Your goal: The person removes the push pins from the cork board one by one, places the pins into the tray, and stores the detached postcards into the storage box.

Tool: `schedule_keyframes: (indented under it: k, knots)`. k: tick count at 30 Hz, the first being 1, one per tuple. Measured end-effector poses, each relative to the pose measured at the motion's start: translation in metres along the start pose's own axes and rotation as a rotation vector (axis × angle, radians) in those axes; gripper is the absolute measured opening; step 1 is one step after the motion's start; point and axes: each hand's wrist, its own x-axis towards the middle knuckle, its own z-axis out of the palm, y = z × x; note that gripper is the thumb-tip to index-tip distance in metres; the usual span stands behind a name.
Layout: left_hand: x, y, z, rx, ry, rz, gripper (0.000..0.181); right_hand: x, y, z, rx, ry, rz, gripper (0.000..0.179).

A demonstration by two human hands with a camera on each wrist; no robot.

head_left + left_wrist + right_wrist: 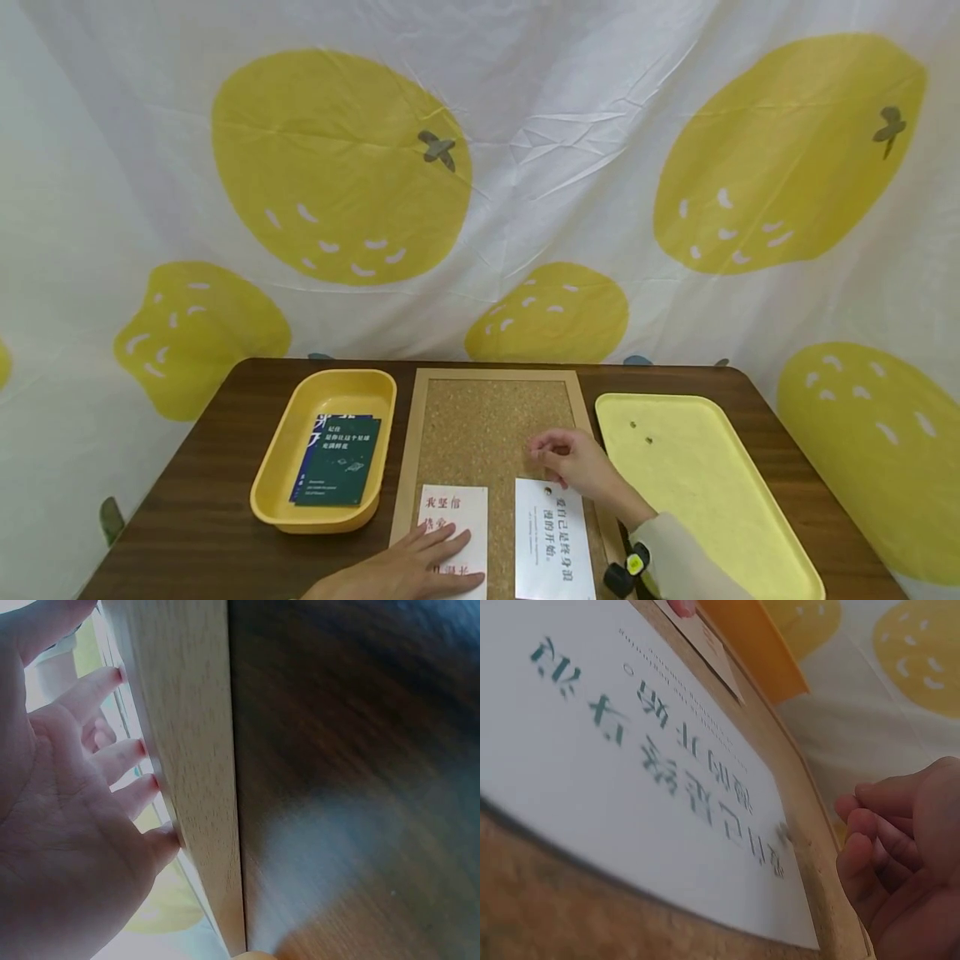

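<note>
My left hand [408, 565] lies with spread, straight fingers on the white card with red writing [468, 546], pressing it to the corkboard [495, 425]. In the left wrist view its fingertips show past the wooden frame [187, 750]. Just above the card with dark green writing [553, 546], my right hand [573, 461] hovers over the cork, thumb and forefinger pinched together. A tiny gold pushpin seems to be at those fingertips, mostly hidden. Another pushpin [548, 492] sticks in the top of the green-lettered card, also visible in the right wrist view.
Left of the board stands a yellow-orange basin [267, 492] with a dark green card [341, 462] and a blue card in it. A pale yellow tray [720, 500] on the right holds two small gold pins [649, 440]. A lemon-print cloth [480, 167] hangs behind the table.
</note>
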Motion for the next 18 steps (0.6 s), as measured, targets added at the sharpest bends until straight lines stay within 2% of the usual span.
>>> schedule_keyframes:
  k: [2, 4, 8, 18]
  knots:
    - [0.000, 0.000, 0.000, -0.011, -0.003, -0.011, 0.069, -0.001, 0.003, -0.005, -0.016, 0.001, 0.005, 0.012]
    - [0.000, 0.001, 0.000, -0.024, -0.004, -0.021, 0.069, 0.001, 0.015, -0.009, -0.030, 0.006, 0.004, 0.012]
    - [0.001, 0.001, 0.001, -0.043, -0.006, -0.036, 0.069, -0.003, 0.019, -0.017, -0.047, 0.024, -0.004, 0.011]
    - [0.001, 0.000, 0.002, -0.035, 0.010, -0.015, 0.070, -0.011, 0.025, -0.038, -0.049, 0.081, 0.012, 0.011]
